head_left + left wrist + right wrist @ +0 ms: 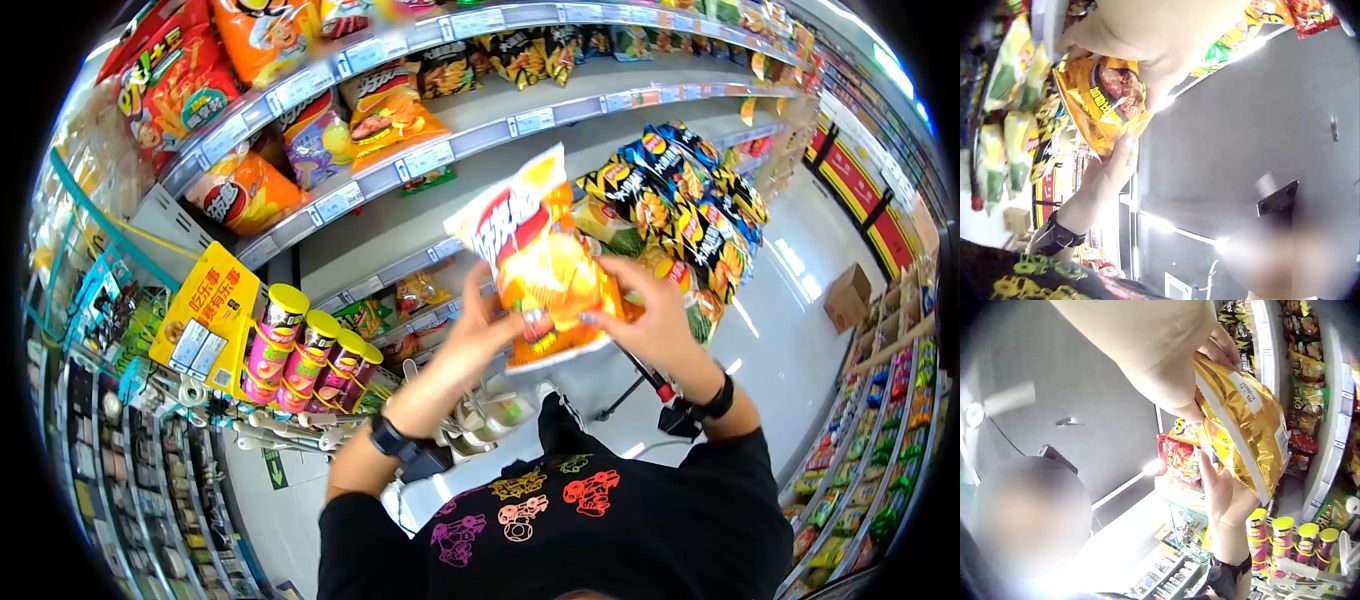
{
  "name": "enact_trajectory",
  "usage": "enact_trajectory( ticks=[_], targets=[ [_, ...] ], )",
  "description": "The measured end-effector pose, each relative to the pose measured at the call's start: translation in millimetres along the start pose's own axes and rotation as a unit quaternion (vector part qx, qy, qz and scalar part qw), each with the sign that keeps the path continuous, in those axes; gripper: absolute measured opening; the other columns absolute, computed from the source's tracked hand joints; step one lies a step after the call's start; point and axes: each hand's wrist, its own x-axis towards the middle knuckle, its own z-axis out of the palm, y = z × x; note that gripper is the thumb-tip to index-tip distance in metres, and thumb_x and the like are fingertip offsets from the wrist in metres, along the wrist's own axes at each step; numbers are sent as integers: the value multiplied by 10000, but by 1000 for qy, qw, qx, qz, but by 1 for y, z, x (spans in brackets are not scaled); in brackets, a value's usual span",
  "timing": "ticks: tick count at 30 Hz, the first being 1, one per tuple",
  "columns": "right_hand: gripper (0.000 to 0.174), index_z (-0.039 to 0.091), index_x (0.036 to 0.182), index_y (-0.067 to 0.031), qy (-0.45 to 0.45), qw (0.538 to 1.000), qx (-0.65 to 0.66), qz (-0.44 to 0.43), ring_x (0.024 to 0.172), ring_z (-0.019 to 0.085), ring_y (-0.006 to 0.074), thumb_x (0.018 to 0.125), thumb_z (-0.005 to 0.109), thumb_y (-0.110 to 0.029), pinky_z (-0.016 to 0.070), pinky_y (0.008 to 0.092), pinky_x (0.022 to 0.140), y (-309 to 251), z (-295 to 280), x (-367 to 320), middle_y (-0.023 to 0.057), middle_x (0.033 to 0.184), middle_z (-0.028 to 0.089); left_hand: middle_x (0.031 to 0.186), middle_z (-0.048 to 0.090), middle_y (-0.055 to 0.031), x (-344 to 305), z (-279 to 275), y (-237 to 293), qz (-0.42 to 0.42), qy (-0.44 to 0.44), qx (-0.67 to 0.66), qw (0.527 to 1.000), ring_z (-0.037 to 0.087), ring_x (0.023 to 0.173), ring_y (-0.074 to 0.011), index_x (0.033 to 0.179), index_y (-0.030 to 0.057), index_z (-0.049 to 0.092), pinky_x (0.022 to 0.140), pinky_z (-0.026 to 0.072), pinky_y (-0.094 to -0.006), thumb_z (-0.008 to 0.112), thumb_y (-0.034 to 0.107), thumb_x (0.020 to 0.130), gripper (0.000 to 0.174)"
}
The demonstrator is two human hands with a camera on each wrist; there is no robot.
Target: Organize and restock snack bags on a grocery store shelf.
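An orange chip bag [548, 262] with a white top is held up between both hands in front of the shelves. The left hand [482, 325] grips its left side, and the right hand [655, 310] grips its right side, fingers behind and thumb in front. In the left wrist view the bag [1110, 103] shows a dark round picture, with the right hand [1119, 159] at its lower edge. The bag's back [1250, 419], with a white label and long seam, faces the right wrist view, where the left hand [1229, 500] supports the lower end.
Shelves [430, 160] with price tags and chip bags curve across the top. Many dark chip bags [690, 200] are heaped to the right of the held bag. Pink cans with yellow lids [285, 310] stand at left beside a yellow sign [205, 315]. A cardboard box [848, 298] sits on the floor.
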Motion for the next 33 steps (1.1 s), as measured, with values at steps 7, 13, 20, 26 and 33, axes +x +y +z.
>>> enact_trajectory(
  ticks=[7, 13, 20, 26, 33],
  targets=[
    [539, 557, 1154, -38, -11, 985, 53, 162, 878, 649, 208, 684, 771, -188, 525, 297, 731, -1, -7, -111, 117, 1053, 637, 1323, 395, -125, -47, 30, -92, -167, 12, -181, 969, 428, 1211, -237, 1381, 97, 156, 985, 399, -384, 616, 7, 806, 741],
    [553, 555, 1156, -15, 73, 983, 106, 133, 850, 626, 144, 659, 769, -130, 492, 280, 749, 15, -63, -162, 109, 1047, 631, 1305, 424, -99, -38, 89, -113, -178, -65, -192, 963, 463, 1182, -211, 1356, 80, 218, 983, 403, -363, 619, 10, 809, 682],
    [682, 373, 1307, 0, 310, 884, 282, 206, 1104, 497, 205, 734, 702, -167, 389, 334, 945, 56, -108, -227, 131, 1185, 521, 1289, 464, -69, 3, 209, -160, -248, -114, -214, 938, 482, 1164, -202, 1353, 98, 291, 959, 424, -354, 651, 13, 770, 691],
    [432, 309, 1334, -7, 270, 830, 337, 352, 1161, 433, 213, 924, 432, -65, 394, 352, 952, 152, -157, -369, 98, 1285, 423, 1317, 407, -121, 38, 338, -228, -209, -226, -133, 942, 408, 1229, -211, 1400, 33, 80, 1006, 360, -336, 676, -50, 711, 915],
    [476, 370, 1298, -29, 406, 747, 429, 306, 1201, 427, 227, 869, 552, -126, 334, 378, 1020, 200, -262, -409, 94, 1282, 457, 1270, 440, -151, 64, 444, -299, -294, -285, -37, 912, 461, 1171, -213, 1382, 6, 52, 965, 398, -331, 666, 17, 752, 879]
  ],
)
